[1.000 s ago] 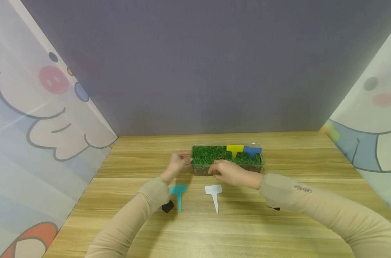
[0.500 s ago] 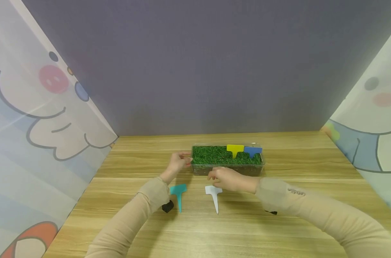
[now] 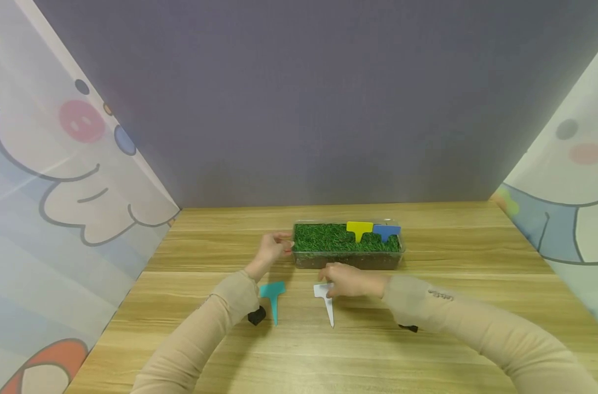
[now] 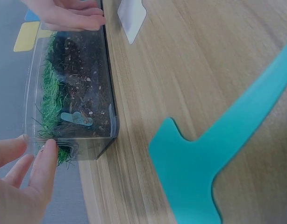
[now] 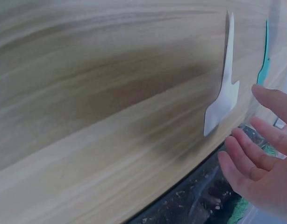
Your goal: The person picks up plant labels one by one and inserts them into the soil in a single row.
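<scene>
A clear box of soil topped with green grass stands at the table's back. The left hand rests its fingertips on the box's left end; in the left wrist view that hand touches the rim's corner. Over the head of a white T-shaped tag hovers the right hand. In the right wrist view its fingers are spread and bent, holding nothing, beside the white tag. Yellow and blue tags stand upright in the grass.
A teal T-shaped tag lies left of the white one, near the left sleeve. Dark objects partly show by both sleeves, one at the left and one at the right. A grey panel rises behind the table.
The right hand has moved back from the box's front wall toward the body, to above the white tag. The left hand stays at the box's left end.
</scene>
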The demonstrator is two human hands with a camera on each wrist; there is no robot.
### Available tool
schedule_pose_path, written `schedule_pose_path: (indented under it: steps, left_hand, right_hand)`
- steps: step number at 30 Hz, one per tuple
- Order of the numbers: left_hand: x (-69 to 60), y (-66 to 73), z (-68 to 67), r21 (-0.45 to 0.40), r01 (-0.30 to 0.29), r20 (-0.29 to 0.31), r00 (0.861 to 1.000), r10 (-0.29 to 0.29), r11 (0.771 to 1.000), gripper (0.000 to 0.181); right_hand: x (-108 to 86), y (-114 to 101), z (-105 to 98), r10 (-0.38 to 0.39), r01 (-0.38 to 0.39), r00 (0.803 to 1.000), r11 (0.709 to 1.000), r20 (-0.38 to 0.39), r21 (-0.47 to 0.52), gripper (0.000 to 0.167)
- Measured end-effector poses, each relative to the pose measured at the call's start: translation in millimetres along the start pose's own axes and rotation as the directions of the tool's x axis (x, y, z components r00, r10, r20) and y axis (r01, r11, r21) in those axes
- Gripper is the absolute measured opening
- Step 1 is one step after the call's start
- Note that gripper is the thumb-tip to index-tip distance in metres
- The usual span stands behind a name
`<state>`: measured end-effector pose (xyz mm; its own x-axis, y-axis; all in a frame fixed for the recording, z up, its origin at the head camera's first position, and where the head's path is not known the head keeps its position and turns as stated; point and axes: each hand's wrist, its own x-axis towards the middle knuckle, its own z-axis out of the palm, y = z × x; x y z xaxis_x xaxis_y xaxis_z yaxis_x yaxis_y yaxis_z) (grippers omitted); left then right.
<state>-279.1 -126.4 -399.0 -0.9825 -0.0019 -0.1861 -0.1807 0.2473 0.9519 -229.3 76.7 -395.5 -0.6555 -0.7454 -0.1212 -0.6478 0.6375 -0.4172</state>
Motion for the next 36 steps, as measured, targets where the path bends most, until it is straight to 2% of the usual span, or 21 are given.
schedule_pose_path:
  steps: [10, 21, 36]
  left_hand:
    - [0.1, -1.4, 0.2, 0.02, -0.007, 0.007, 1.0, 0.007, 1.0, 0.035]
    - [-0.4, -3.3, -0.6, -0.01, -0.023, 0.012, 1.0, 0.023, 1.0, 0.036]
    - [-0.7, -3.4, 0.0, -0.02, -0.042, 0.005, 0.999, 0.042, 0.999, 0.035]
  right_hand:
    - [-1.1, -4, 6, 0.045, -0.046, 0.998, 0.999, 0.036, 0.028, 0.048]
    - [3.9, 1, 16, 0.026, -0.026, 1.0, 0.999, 0.009, -0.021, 0.049]
    - [12.8, -2, 19, 0.132, -0.131, 0.989, 0.991, 0.068, -0.015, 0.048]
